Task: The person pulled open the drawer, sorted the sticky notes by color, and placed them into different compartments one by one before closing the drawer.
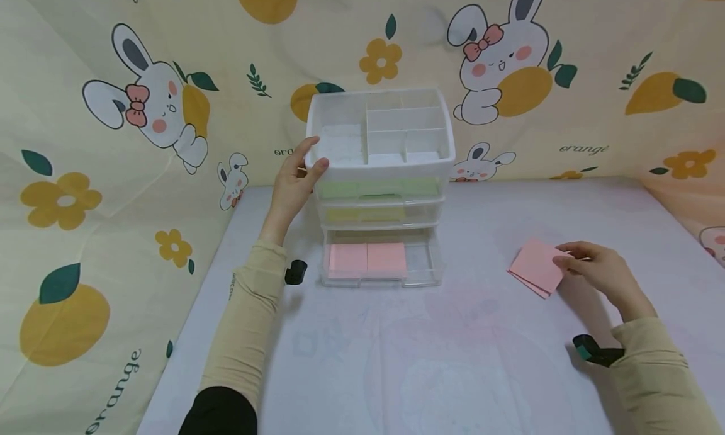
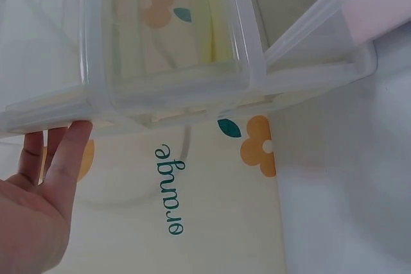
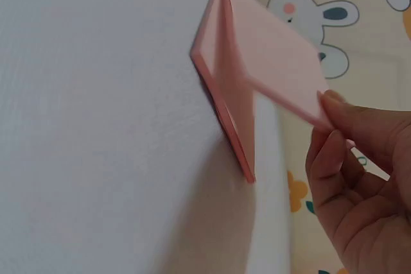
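Observation:
A white, clear-fronted drawer organizer [image 1: 379, 164] stands toward the back of the table. My left hand [image 1: 292, 186] holds its upper left front corner, thumb in front and fingers along the side. In the left wrist view, those fingertips [image 2: 78, 129] touch the plastic side wall. The bottom drawer [image 1: 421, 259] is pulled out, and two pink square note pads [image 1: 368, 260] lie side by side in it. At the right, my right hand [image 1: 603, 271] pinches a pink square note pad [image 3: 276, 56] by one corner. Under it, a similar pink pad [image 3: 221, 97] is tilted and partly covered.
Above the open drawer are two closed drawers, one with green contents [image 1: 379, 187] and one with yellow contents [image 1: 365, 214]. A divided tray [image 1: 338, 142] forms the organizer's top. White cloth [image 1: 408, 359] covers the table, and a rabbit-and-orange printed sheet [image 1: 334, 38] hangs behind.

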A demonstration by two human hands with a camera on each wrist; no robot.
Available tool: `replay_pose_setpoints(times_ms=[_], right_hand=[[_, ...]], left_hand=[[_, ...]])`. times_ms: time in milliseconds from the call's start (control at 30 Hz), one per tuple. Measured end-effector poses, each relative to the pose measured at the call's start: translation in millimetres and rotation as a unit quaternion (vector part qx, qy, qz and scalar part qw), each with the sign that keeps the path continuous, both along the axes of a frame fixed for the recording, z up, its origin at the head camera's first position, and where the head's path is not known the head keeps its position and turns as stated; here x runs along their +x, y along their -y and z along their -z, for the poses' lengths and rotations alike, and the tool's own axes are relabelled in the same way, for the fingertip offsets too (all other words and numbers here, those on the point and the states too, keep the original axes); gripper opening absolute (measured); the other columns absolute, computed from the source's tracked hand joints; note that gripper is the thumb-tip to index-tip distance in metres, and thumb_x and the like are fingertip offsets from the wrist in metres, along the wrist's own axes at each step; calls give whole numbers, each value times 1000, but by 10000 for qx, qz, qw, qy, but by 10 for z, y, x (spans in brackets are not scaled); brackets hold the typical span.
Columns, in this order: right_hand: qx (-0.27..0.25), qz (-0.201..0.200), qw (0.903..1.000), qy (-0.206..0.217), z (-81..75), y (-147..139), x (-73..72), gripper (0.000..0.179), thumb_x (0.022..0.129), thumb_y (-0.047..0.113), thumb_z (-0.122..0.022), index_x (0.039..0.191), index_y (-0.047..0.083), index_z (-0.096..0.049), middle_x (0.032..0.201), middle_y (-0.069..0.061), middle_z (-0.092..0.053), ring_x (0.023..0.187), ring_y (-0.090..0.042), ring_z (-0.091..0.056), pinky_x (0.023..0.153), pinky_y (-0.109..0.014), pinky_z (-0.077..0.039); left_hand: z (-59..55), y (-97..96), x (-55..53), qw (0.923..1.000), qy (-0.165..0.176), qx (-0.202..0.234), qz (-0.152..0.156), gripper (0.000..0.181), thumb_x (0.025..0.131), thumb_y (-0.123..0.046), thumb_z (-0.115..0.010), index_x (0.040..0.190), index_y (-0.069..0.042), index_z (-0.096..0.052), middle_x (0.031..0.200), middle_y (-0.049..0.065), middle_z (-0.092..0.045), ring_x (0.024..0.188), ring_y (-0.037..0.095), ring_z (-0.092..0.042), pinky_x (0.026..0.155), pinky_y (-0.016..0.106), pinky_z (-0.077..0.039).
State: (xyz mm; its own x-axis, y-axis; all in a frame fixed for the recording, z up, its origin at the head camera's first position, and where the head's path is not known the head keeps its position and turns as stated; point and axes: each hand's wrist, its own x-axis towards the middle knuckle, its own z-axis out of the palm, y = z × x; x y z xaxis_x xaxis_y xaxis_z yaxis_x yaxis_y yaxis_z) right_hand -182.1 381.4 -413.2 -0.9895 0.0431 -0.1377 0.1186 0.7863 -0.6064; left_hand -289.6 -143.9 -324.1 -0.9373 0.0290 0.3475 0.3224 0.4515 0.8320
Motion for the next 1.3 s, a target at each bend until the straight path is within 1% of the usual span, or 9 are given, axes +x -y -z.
replay_pose_setpoints(times_ms=[100, 167, 200, 267, 367, 567, 833, 1067, 1300], right_hand=[[-327, 113, 9994, -80, -27, 13, 7, 59, 90, 49, -54, 128, 3, -49, 88, 20, -61, 74, 8, -55, 72, -34, -44], [-562, 150, 9982, -160, -47, 28, 10, 59, 90, 48, -55, 128, 3, -49, 83, 30, -56, 75, 8, -56, 72, -29, -45], [-638, 159, 9976, -226, -56, 37, 9, 58, 90, 48, -56, 127, 4, -50, 82, 32, -56, 75, 7, -57, 71, -25, -45], [-799, 180, 9960, -361, -79, 65, 6, 54, 89, 45, -57, 124, 4, -51, 82, 32, -57, 76, 6, -59, 67, -17, -45], [-1047, 265, 9928, -512, -113, 110, -9, 47, 89, 43, -60, 118, 6, -53, 81, 31, -58, 75, 5, -60, 65, -13, -46], [-1688, 371, 9827, -669, -167, 246, -58, 34, 88, 37, -62, 110, 13, -57, 82, 28, -62, 75, 5, -61, 66, -12, -47], [-2077, 271, 9732, -952, -245, 484, -104, 34, 88, 32, -64, 112, 8, -59, 83, 26, -65, 77, 3, -62, 69, -13, -49], [-2630, 82, 9582, -1121, -301, 671, -180, 28, 87, 23, -65, 109, 7, -61, 83, 20, -68, 77, 1, -64, 69, -15, -50], [-2610, -142, 9595, -1051, -347, 853, -269, 30, 88, 26, -65, 110, 7, -61, 83, 21, -67, 78, 0, -62, 71, -15, -50]], left_hand=[[3, 1, -4, 10000, 19, 9, -6, 59, 80, -63, -55, 134, -44, -43, 92, -3, -39, 79, 15, -48, 61, 22, -45], [1, 1, 1, 10000, 38, 25, -8, 58, 80, -62, -55, 134, -44, -43, 92, -3, -39, 79, 15, -47, 61, 22, -45], [1, 1, 2, 10000, 47, 32, -8, 58, 80, -62, -55, 134, -44, -43, 92, -3, -39, 79, 15, -47, 62, 22, -45], [1, 3, 7, 10000, 77, 42, -11, 57, 80, -62, -56, 133, -46, -42, 93, -4, -40, 80, 14, -47, 62, 22, -45], [-2, 3, 13, 10000, 62, 47, 7, 58, 80, -62, -56, 134, -45, -43, 91, -3, -41, 79, 15, -47, 62, 22, -44], [0, 2, 16, 10000, -34, 25, 11, 60, 78, -65, -54, 134, -44, -43, 91, -4, -40, 77, 15, -47, 61, 22, -44], [6, 7, 7, 9999, -88, 34, 40, 62, 78, -66, -54, 134, -43, -43, 88, -4, -39, 77, 15, -48, 60, 22, -44], [-2, 0, 6, 9999, -130, 47, 74, 64, 80, -63, -55, 136, -36, -43, 87, -4, -38, 73, 15, -48, 60, 22, -44], [-8, -3, 13, 10000, -43, 45, 31, 58, 80, -63, -55, 134, -45, -43, 90, -4, -39, 77, 14, -48, 61, 22, -44]])
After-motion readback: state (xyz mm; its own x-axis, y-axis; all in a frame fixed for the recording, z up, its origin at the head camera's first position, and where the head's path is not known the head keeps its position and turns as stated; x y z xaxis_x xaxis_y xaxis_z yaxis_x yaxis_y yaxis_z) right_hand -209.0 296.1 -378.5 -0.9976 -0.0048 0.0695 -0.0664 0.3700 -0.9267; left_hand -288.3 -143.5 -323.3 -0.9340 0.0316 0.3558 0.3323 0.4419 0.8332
